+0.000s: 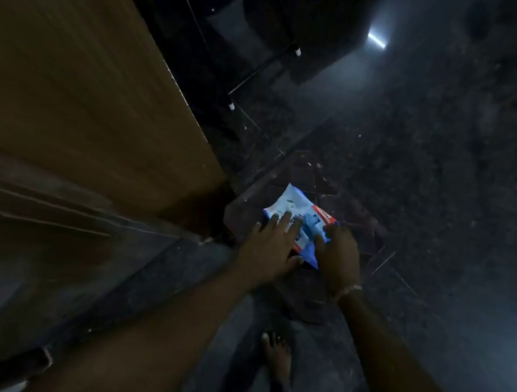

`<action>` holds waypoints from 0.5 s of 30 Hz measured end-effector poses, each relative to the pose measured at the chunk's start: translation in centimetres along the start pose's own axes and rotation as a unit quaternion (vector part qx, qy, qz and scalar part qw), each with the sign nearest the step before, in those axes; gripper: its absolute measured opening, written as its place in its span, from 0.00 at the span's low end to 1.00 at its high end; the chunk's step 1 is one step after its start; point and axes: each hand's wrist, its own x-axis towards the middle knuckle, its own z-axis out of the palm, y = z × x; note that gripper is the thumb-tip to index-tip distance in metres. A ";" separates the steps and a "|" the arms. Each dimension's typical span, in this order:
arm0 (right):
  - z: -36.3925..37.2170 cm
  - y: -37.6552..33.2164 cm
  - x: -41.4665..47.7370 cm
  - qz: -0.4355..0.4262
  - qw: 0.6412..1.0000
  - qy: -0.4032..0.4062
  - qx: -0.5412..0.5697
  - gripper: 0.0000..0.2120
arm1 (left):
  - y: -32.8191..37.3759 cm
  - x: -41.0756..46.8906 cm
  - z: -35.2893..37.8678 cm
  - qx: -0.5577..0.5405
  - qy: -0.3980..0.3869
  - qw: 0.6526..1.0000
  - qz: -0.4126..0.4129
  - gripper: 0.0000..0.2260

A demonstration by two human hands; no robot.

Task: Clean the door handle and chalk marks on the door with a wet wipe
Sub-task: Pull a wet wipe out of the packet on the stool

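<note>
A blue and white wet wipe packet (296, 207) with a red strip lies on a low dark stool (288, 170) below me. My left hand (270, 248) lies on the packet's left part with straight fingers pressing it down. My right hand (337, 255), a bracelet at its wrist, is on the packet's right edge with curled fingers; whether they pinch the packet is too dim to tell. The brown wooden door (73, 92) stands at the left. Its handle and any chalk marks are out of view.
Dark speckled floor (459, 160) spreads to the right, with a bright reflection (376, 40) far off. A dark chair with thin legs (255, 59) stands beyond the door. My bare foot (279, 356) rests on the floor below the stool.
</note>
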 end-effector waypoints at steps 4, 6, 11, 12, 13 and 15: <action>1.1 0.5 1.7 0.029 0.999 -0.045 -0.009 0.13 | 0.4 1.6 0.9 0.008 -0.035 0.999 0.002 0.34; 1.4 0.9 1.9 0.026 0.999 -0.031 0.006 0.10 | 0.7 1.9 1.2 0.013 -0.050 0.999 0.004 0.33; 0.2 1.9 1.3 0.069 0.991 0.021 0.116 0.07 | 1.3 2.1 -0.2 0.001 -0.020 1.000 0.009 0.31; -0.2 2.0 1.2 0.076 0.987 0.018 0.142 0.06 | 1.5 2.0 -0.7 -0.015 -0.002 1.000 0.014 0.30; -0.8 1.9 1.0 0.081 0.983 0.010 0.166 0.05 | 1.8 1.8 -1.3 -0.031 0.016 0.999 0.016 0.29; -2.0 1.5 0.6 0.088 0.968 -0.006 0.233 0.03 | 2.3 1.5 -2.5 -0.060 0.044 0.997 0.012 0.28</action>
